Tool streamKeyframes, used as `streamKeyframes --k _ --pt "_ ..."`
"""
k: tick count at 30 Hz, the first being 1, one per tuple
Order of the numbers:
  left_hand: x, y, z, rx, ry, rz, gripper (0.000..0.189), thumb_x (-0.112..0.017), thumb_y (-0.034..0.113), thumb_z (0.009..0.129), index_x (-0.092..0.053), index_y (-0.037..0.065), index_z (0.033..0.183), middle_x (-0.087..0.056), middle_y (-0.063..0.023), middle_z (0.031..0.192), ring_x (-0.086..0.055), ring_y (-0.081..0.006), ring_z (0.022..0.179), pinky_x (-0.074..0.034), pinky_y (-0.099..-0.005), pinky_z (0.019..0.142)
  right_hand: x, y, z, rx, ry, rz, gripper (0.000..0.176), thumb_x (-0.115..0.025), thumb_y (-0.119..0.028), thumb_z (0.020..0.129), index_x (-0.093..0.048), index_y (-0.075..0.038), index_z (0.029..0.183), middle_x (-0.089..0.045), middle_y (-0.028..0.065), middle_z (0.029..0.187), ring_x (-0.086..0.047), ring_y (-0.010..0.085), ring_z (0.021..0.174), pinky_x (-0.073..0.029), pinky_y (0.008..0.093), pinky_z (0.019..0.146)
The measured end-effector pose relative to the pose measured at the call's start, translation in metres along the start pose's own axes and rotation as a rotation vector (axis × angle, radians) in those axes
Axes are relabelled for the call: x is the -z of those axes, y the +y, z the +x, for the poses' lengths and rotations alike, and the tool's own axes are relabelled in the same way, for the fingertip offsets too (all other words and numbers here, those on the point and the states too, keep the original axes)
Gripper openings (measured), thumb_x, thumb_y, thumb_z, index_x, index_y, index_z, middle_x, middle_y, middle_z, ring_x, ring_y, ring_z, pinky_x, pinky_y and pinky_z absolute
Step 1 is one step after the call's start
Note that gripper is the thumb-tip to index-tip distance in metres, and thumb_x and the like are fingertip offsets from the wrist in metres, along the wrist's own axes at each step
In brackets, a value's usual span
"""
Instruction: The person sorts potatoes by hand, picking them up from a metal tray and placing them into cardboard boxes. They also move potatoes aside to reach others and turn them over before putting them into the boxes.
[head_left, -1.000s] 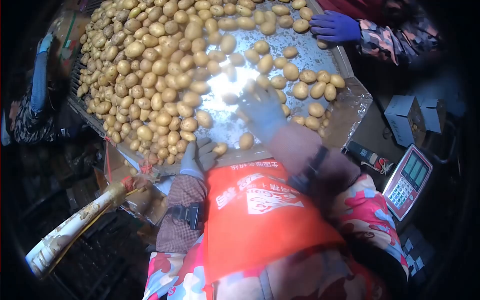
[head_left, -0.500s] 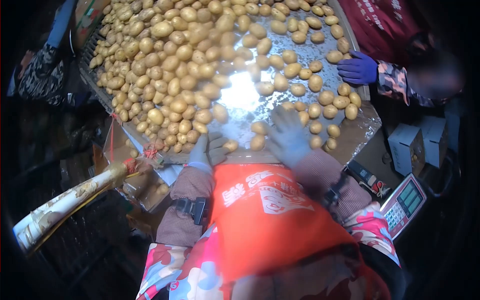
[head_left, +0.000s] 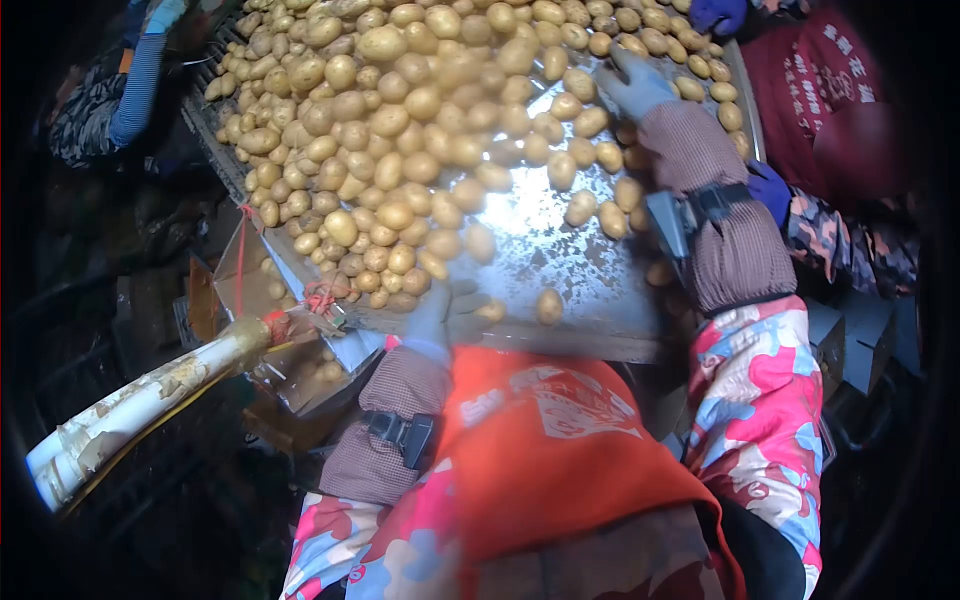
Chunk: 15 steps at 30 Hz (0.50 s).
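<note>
Many yellow potatoes (head_left: 400, 130) are heaped across the left and back of a metal sorting table (head_left: 590, 285). My left hand (head_left: 440, 315), in a grey-blue glove, rests at the near edge with its fingers spread, beside a potato (head_left: 491, 310). Another potato (head_left: 549, 306) lies alone to its right. Stretched far forward on the right side, my gloved right hand (head_left: 637, 88) has its fingers apart against the potatoes at the back. It grips none that I can see. A few potatoes beside my right forearm are partly hidden.
A co-worker in a maroon apron (head_left: 800, 85) stands at the right, with a purple glove (head_left: 768, 190) by the table edge. At the left is another person's striped blue sleeve (head_left: 140, 90). A peeling white pole (head_left: 150, 395) juts in below; boxes (head_left: 865, 345) stand lower right.
My right hand has moved from the near edge to the back right of the table. Potatoes on the near right have shifted away, baring more metal. My left hand stays at the near edge.
</note>
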<state>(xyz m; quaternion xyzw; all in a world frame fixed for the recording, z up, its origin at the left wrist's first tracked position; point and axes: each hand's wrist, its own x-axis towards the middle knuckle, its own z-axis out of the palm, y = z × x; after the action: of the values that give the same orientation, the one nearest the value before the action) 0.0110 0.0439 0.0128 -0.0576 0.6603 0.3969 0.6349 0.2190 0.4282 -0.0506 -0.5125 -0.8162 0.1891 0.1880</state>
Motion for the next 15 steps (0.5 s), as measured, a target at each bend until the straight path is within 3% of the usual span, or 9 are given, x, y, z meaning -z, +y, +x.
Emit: streamKeyframes --k 1,4,6,9,10,12,14,15 --pt "-0.004 0.004 -0.003 0.006 0.008 -0.001 0.057 -0.04 0.048 0.104 -0.055 0.002 0.133 -0.069 -0.0159 0.12 -0.07 -0.0266 0.095 -0.051 -0.0377 0.077 -0.013 -0.022 0.013 -0.079 -0.086 0.051 0.054 -0.062 -0.04 0.087 -0.061 -0.014 0.134 -0.061 0.0184 0.133 -0.058 0.0351 0.12 -0.044 0.0486 0.102" --pt "-0.003 0.007 -0.003 0.034 0.013 -0.026 0.056 -0.041 0.048 0.104 -0.055 0.002 0.133 -0.069 -0.0164 0.12 -0.07 -0.0278 0.097 -0.052 -0.0371 0.077 0.001 -0.106 -0.002 0.043 -0.373 -0.415 0.049 -0.062 -0.041 0.084 -0.065 -0.017 0.126 -0.064 0.0153 0.124 -0.061 0.0322 0.117 -0.046 0.0462 0.098" --pt "-0.002 0.003 0.002 0.025 0.006 -0.101 0.054 -0.044 0.046 0.104 -0.055 0.002 0.133 -0.069 -0.0169 0.12 -0.07 -0.0289 0.097 -0.053 -0.0384 0.08 -0.036 -0.097 -0.029 0.227 -0.344 -0.502 0.036 -0.06 -0.037 0.086 -0.069 -0.018 0.115 -0.066 0.0121 0.112 -0.062 0.0306 0.11 -0.048 0.044 0.092" --pt "0.005 -0.001 0.021 0.012 -0.058 -0.19 0.049 -0.05 0.04 0.103 -0.055 0.001 0.133 -0.068 -0.0176 0.121 -0.07 -0.0303 0.1 -0.055 -0.0414 0.084 -0.04 -0.102 -0.073 0.179 -0.311 -0.421 0.023 -0.064 -0.025 0.086 -0.072 -0.018 0.107 -0.068 0.0094 0.103 -0.063 0.0318 0.105 -0.048 0.0451 0.088" --pt "0.011 -0.001 0.022 0.048 -0.099 -0.166 0.047 -0.052 0.037 0.102 -0.055 0.001 0.132 -0.068 -0.0177 0.122 -0.069 -0.0305 0.101 -0.056 -0.0421 0.085 -0.037 -0.099 -0.09 0.227 -0.259 -0.387 0.022 -0.066 -0.02 0.085 -0.072 -0.017 0.106 -0.068 0.009 0.1 -0.063 0.0321 0.102 -0.048 0.0463 0.087" --pt "0.022 0.002 0.027 0.096 -0.207 -0.128 0.045 -0.054 0.033 0.101 -0.056 0.001 0.132 -0.067 -0.0175 0.122 -0.069 -0.0307 0.102 -0.056 -0.0427 0.087 -0.027 -0.106 -0.116 0.29 -0.011 -0.02 0.028 -0.071 -0.016 0.083 -0.072 -0.013 0.11 -0.069 0.0098 0.101 -0.064 0.0323 0.099 -0.049 0.0451 0.087" --pt "0.019 0.012 0.032 0.087 -0.343 -0.163 0.044 -0.054 0.033 0.101 -0.056 0.002 0.131 -0.067 -0.0169 0.122 -0.068 -0.0306 0.102 -0.055 -0.0427 0.088 0.015 -0.157 -0.124 0.167 -0.202 0.389 0.032 -0.073 -0.019 0.083 -0.07 -0.008 0.113 -0.068 0.0131 0.102 -0.065 0.0331 0.094 -0.05 0.0428 0.086" --pt "0.016 0.016 0.033 0.066 -0.404 -0.196 0.043 -0.054 0.033 0.1 -0.056 0.002 0.131 -0.067 -0.0166 0.122 -0.068 -0.0305 0.102 -0.055 -0.0426 0.088 0.017 -0.166 -0.13 0.284 -0.297 0.482 0.036 -0.072 -0.019 0.084 -0.069 -0.005 0.117 -0.068 0.0168 0.105 -0.065 0.0342 0.097 -0.05 0.0414 0.089"
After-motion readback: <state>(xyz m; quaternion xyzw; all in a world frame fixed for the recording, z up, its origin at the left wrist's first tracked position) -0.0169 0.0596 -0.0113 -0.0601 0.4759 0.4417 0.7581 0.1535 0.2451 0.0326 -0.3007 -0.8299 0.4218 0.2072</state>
